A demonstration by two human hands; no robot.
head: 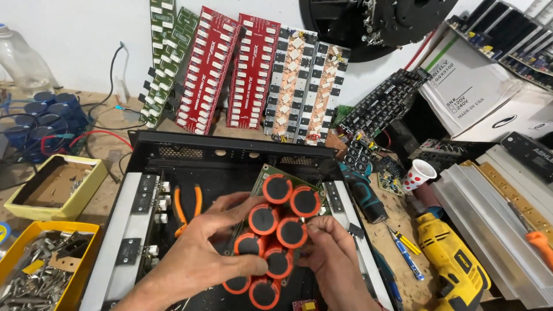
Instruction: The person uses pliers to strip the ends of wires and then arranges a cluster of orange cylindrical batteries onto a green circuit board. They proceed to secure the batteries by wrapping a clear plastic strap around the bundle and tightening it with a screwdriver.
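Cluttered workbench (109,147) bears an open black chassis (230,158), where both hands (201,253) grip the orange capacitor board (276,236).

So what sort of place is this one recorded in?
Most likely an electronics repair workbench. Circuit boards lean in a row against the wall, both hands hold a capacitor board over an open black chassis, and a yellow drill lies alongside.

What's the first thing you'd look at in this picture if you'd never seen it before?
Probably the cluster of orange capacitors with black tops on a green board, gripped by the left hand and right hand over the open black chassis in the middle. Next, the row of red circuit boards leaning against the back wall, and the yellow drill lying at the lower right.
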